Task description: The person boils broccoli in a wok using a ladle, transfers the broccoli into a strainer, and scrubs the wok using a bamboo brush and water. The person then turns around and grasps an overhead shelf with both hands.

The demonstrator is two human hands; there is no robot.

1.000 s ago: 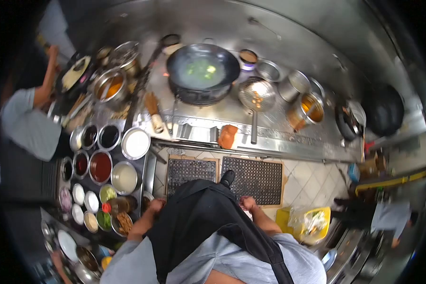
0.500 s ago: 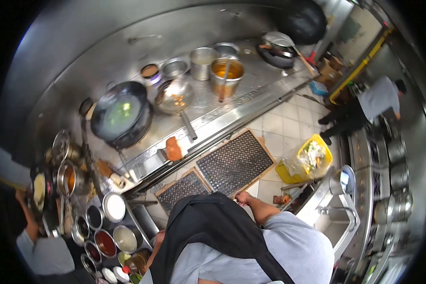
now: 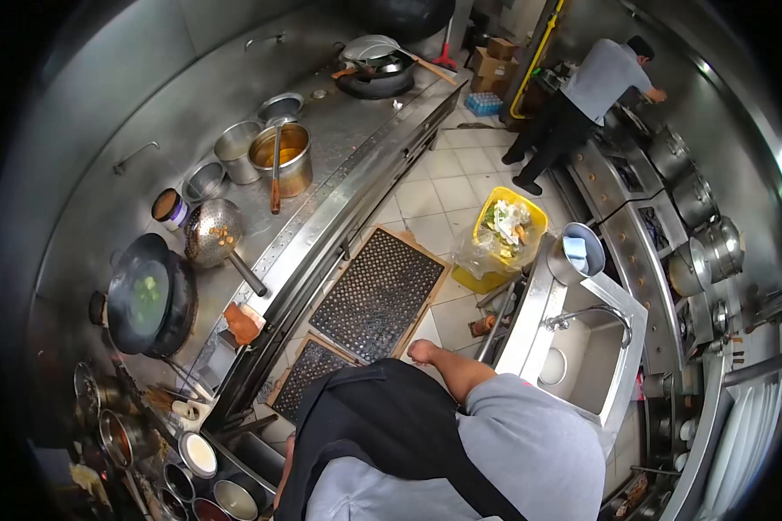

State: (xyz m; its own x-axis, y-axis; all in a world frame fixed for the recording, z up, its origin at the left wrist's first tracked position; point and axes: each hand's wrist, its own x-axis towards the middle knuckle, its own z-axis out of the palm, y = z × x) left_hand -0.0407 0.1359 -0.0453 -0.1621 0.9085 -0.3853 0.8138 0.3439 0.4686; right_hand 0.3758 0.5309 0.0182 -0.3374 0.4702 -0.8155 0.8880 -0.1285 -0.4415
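Note:
My right hand (image 3: 423, 351) is closed, low in front of the black apron (image 3: 382, 408), above the edge of a black rubber mat (image 3: 378, 286); what it holds, if anything, cannot be made out. Of my left arm only a strip of forearm (image 3: 285, 469) shows beside the apron, and the fingers are hidden. To the left, a wok (image 3: 139, 304) with green pieces in liquid sits on the steel counter (image 3: 313, 148). Near it lie a perforated ladle (image 3: 213, 233) with small orange bits and an orange-brown cloth (image 3: 241, 323) at the counter's edge.
A yellow bin (image 3: 540, 217) with scraps stands on the tiled floor, beside a sink (image 3: 595, 356) and a pot (image 3: 575, 252) on its corner. Another person (image 3: 604, 82) works at the far stoves. Metal pots (image 3: 288, 163) line the counter; sauce containers (image 3: 198, 455) sit lower left.
The view has swung to the right. The sink, bin and other person show more fully, while the sauce containers have slid to the lower left. My left hand has dropped out of sight.

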